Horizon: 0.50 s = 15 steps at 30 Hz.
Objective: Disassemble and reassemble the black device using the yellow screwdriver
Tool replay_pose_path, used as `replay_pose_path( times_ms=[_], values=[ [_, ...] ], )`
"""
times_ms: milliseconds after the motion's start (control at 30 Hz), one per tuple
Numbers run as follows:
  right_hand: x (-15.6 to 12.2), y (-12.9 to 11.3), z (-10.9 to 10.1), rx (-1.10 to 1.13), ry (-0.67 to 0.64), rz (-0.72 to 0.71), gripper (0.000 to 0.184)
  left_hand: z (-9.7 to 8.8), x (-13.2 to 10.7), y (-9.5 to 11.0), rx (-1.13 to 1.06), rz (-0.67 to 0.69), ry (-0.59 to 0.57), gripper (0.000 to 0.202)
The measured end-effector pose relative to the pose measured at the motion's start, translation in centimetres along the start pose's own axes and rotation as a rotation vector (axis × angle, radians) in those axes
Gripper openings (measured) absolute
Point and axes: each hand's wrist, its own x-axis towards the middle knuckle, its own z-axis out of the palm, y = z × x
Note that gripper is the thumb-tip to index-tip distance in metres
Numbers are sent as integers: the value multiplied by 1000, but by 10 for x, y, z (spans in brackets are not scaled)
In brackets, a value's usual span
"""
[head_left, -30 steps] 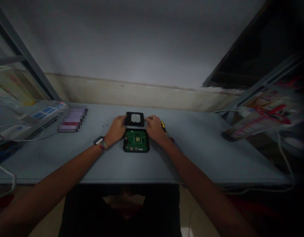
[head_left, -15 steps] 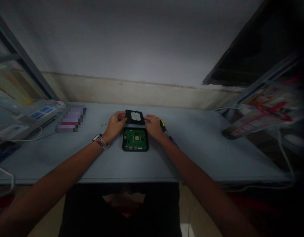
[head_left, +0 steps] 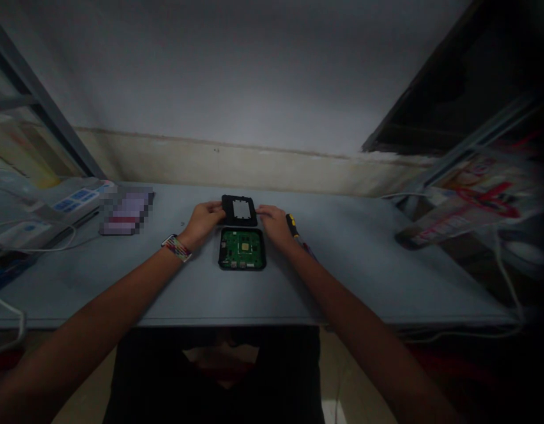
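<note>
A black square cover (head_left: 240, 210) with a pale rectangular plate on its face is on the far part of the table. My left hand (head_left: 204, 222) grips its left edge, while the fingers of my right hand (head_left: 274, 225) close on its right edge. Just nearer to me lies an open black box shell (head_left: 221, 259), with a green circuit board (head_left: 244, 250) inside. Beside my right hand, partly covered by that forearm, is a screwdriver (head_left: 292, 225) with a yellow and black handle. A few tiny dark pieces, perhaps screws (head_left: 182, 224), rest left of my left hand.
A phone (head_left: 126, 212), blurred out, lies on the grey table (head_left: 188, 300) at the left. Past it are a white power strip (head_left: 80, 200) and a loose white cable. A clear plastic cup or bag (head_left: 444, 221) with red print stands at the right. The wall closes off the back.
The cover has shifted slightly left and its face now shows more fully, its near edge a little lower. My left hand has moved slightly left with it; my right hand has barely moved.
</note>
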Motion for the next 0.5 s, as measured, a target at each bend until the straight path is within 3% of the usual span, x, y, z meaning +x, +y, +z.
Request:
replay_pose_path(
  times_ms=[100,300,400,500],
  values=[
    [0,-2,-3,133,-10,37,35,1,0,0,99,39,-8,25],
    [-2,-12,-13,456,11,92,28,1,3,-1,176,119,84,31],
    [-2,-22,-21,637,-18,98,25,1,4,2,192,282,119,29],
    [-4,-36,-31,769,-48,90,39,2,-1,8,257,556,146,21]
  ],
)
